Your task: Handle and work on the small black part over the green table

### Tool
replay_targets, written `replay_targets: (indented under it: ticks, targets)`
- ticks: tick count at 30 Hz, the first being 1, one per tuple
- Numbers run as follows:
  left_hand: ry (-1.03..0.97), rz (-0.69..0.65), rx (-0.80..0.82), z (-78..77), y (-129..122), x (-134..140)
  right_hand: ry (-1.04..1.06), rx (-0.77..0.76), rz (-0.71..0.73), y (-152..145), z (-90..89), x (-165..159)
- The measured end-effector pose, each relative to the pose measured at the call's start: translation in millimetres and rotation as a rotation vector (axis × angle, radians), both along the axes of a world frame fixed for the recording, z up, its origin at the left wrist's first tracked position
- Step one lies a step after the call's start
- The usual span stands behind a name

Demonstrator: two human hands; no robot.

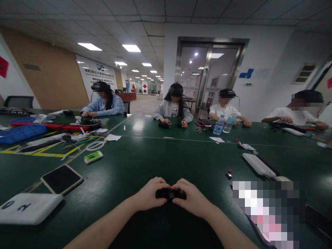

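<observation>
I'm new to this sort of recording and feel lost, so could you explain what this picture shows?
There's no machine here: a person's bare left hand and right hand together grip a small black object, too dark to identify. The picture comes from a camera worn on that person's head, looking forward and down. On the green table, a smartphone and a white block lie at the left. Two plastic bottles stand farther off, and four people sit across the table.
</observation>
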State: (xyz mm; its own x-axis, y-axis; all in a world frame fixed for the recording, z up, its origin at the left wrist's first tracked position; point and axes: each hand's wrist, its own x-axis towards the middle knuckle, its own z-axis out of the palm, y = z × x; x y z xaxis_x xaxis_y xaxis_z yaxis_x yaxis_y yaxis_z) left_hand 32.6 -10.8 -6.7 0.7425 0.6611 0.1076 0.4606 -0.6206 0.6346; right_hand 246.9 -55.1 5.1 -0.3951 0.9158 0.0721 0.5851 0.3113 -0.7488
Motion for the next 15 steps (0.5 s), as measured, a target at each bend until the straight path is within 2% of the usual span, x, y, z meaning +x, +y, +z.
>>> replay_targets:
  ticks: [5, 8, 10, 12, 14, 15]
  targets:
    - [0.021, -0.013, -0.038, 5.7, 1.3, -0.4, -0.093, 0.022, 0.039, -0.6, -1.1, -10.5]
    - [0.025, -0.031, -0.046, 5.1, 2.1, -0.6, 0.035, 0.024, -0.039, 3.0, -2.0, -8.3]
    - [0.019, -0.029, -0.055, 3.1, 3.2, -1.7, 0.231, 0.035, -0.214, 8.8, -3.5, 0.8]
    - [0.012, -0.024, -0.071, 0.5, 4.4, -2.6, 0.46, 0.052, -0.461, 17.0, -7.2, 14.2]
    - [0.01, -0.019, -0.083, -1.7, 5.1, -3.0, 0.612, 0.057, -0.703, 25.7, -13.2, 27.2]
    - [0.011, -0.016, -0.087, -2.5, 5.3, -2.9, 0.648, 0.048, -0.774, 29.4, -16.7, 32.0]
